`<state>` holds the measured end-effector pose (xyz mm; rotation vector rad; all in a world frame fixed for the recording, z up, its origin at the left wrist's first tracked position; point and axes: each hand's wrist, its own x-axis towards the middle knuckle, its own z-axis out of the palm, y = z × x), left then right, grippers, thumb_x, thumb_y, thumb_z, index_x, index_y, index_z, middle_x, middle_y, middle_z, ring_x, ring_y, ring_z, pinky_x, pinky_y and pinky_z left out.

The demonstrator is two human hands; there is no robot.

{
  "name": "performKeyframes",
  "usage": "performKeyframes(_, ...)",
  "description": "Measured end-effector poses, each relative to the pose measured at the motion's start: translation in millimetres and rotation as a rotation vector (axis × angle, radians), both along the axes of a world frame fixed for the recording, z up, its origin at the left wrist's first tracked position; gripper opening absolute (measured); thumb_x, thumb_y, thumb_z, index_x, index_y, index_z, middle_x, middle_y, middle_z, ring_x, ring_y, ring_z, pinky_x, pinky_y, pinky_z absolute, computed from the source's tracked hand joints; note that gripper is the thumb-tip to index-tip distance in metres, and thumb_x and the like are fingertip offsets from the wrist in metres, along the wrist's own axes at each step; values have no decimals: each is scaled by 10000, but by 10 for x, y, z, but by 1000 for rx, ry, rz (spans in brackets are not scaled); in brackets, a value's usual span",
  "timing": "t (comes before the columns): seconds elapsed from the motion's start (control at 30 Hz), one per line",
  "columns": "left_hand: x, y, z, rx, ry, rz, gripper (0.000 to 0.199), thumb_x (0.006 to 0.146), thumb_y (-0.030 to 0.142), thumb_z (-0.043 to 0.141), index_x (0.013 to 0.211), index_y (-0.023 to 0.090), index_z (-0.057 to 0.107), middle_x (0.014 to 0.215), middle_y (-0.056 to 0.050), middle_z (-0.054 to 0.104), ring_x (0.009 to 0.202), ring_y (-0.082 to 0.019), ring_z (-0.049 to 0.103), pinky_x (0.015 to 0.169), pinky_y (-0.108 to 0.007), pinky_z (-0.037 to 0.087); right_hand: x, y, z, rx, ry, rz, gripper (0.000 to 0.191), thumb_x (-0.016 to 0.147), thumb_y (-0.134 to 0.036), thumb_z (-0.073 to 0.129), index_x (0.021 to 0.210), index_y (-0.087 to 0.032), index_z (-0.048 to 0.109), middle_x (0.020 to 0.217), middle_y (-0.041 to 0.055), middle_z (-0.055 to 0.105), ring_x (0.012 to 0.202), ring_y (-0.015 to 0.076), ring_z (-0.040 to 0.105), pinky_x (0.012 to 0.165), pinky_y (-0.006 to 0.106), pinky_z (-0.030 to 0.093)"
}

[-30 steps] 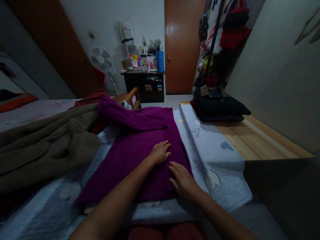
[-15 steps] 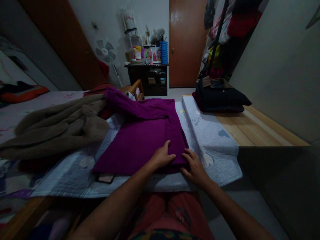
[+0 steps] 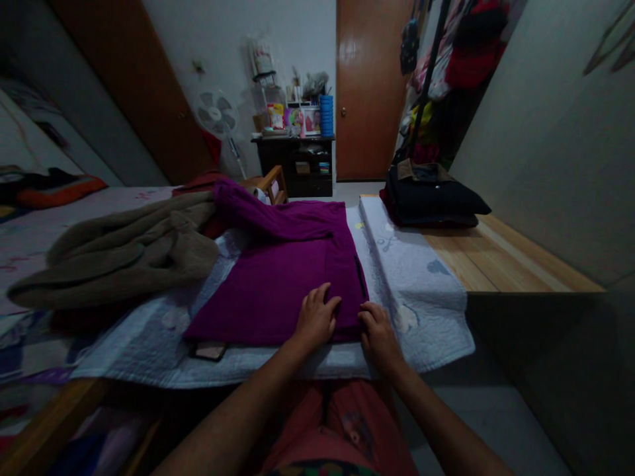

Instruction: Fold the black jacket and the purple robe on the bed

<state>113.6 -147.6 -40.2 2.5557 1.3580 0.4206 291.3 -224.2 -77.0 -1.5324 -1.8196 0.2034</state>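
Observation:
A purple garment (image 3: 278,284) lies spread on a light blue quilted cloth (image 3: 421,271), its sleeve laid across the far part. My left hand (image 3: 317,317) rests on the garment near its lower right, fingers apart. At the garment's right edge, beside the dark zip (image 3: 360,277), is my right hand (image 3: 380,334), its fingers bent and touching the edge; whether they pinch the fabric cannot be made out. A phone-like flat object (image 3: 208,350) sticks out from under the garment's near left edge.
A brown fuzzy garment (image 3: 124,258) is heaped at the left. Folded dark clothes (image 3: 431,198) are stacked on a wooden board (image 3: 516,258) at the right. Farther back stand a fan (image 3: 217,112), a dark cabinet (image 3: 295,165) and a door (image 3: 367,92).
My left hand has moved slightly left and lies flatter on the garment. My right hand has drawn in a little, with its fingers more bent. The view has shifted slightly.

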Motion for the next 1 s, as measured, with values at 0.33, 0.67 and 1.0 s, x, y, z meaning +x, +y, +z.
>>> performKeyframes(0.33, -50, 69, -204, -57, -115, -242, 573, 734, 35, 466, 1268, 224, 555, 1428, -30, 491, 1386, -186, 326, 1170, -398, 238, 115, 198, 323, -82, -34, 21, 208, 840, -171, 437, 813, -199, 642, 915, 81, 648, 909, 215, 588, 886, 364, 454)
performKeyframes(0.67, -82, 44, -238, -145, -474, -194, 253, 717, 23, 460, 820, 212, 593, 1017, -61, 636, 1232, -215, 493, 1063, -382, 371, -150, 738, 214, -253, -355, 20, 520, 905, -274, 457, 1399, -115, 467, 1514, 127, 372, 1421, 289, 271, 1149, 470, 236)
performKeyframes(1.0, -885, 1212, 255, -104, -744, 263, 212, 743, 136, 523, 927, 194, 610, 1089, -72, 561, 1084, -222, 548, 914, -369, 473, -133, 738, 67, -279, -483, 15, 563, 898, -368, 492, 1424, -173, 456, 1526, 77, 353, 1424, 287, 275, 1149, 470, 261)
